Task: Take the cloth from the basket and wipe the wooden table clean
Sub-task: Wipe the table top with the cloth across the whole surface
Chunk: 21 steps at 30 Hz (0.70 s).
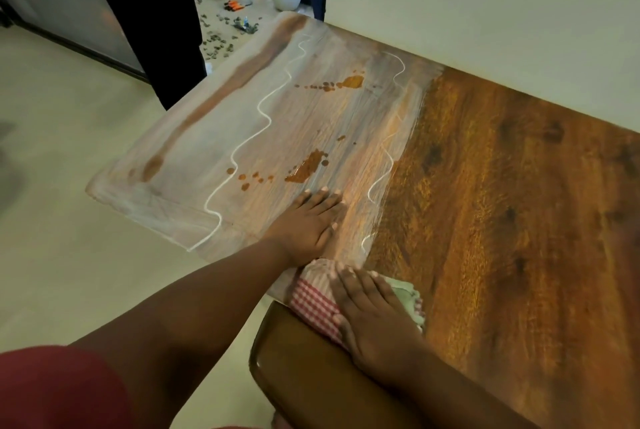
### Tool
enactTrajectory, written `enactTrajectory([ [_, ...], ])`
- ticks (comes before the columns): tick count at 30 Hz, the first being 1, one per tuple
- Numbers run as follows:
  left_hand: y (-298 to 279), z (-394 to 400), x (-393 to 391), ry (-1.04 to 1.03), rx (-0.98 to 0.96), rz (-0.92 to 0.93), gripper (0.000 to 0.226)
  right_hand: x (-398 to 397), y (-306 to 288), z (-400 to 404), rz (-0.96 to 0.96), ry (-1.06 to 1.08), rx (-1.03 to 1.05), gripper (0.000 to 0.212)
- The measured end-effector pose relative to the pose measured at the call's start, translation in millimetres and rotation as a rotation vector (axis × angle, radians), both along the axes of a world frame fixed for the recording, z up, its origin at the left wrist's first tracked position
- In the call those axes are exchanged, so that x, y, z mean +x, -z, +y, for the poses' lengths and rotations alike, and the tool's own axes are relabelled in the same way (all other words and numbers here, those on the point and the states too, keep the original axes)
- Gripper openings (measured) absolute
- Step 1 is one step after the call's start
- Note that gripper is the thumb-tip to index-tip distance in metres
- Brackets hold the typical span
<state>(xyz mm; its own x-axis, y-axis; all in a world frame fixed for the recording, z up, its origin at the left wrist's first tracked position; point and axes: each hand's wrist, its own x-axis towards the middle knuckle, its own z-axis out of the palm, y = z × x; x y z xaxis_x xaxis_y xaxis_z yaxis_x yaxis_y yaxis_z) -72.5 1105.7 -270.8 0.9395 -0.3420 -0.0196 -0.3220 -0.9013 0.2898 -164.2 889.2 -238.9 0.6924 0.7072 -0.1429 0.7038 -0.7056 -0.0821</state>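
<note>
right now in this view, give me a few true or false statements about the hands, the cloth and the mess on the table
1. The right hand presses flat on the red checked cloth. True.
2. The left hand grips the cloth. False: it lies flat and open on the bare wooden table, beside the cloth.
3. Brown liquid spills lie on the table beyond the left hand. True.
4. The whole tabletop is coated in white residue. False: only the left part is whitish, with wavy white lines; the right part shows bare brown wood.
5. The cloth sits at the table's far edge. False: it is at the near edge.
</note>
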Motion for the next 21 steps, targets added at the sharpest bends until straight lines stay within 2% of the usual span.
enactTrajectory([
  [3, 0.4, 0.0, 1.4, 0.007, 0.002, -0.003, 0.052, 0.4, 3.3, 15.2, -0.006, -0.080, -0.001, 0.056],
  [7, 2.5, 0.4, 1.5, 0.016, -0.003, 0.008, 0.052, 2.2, 0.3, -20.6, -0.038, -0.307, -0.091, 0.053],
  [13, 4.3, 0.6, 0.8, 0.011, -0.002, 0.004, 0.052, 2.4, 2.4, -19.9, 0.014, -0.121, -0.030, 0.055],
  [21, 2.9, 0.3, 1.2, 0.023, -0.013, 0.005, 0.052, 0.3, 0.8, -14.4, 0.026, -0.071, -0.048, 0.055],
])
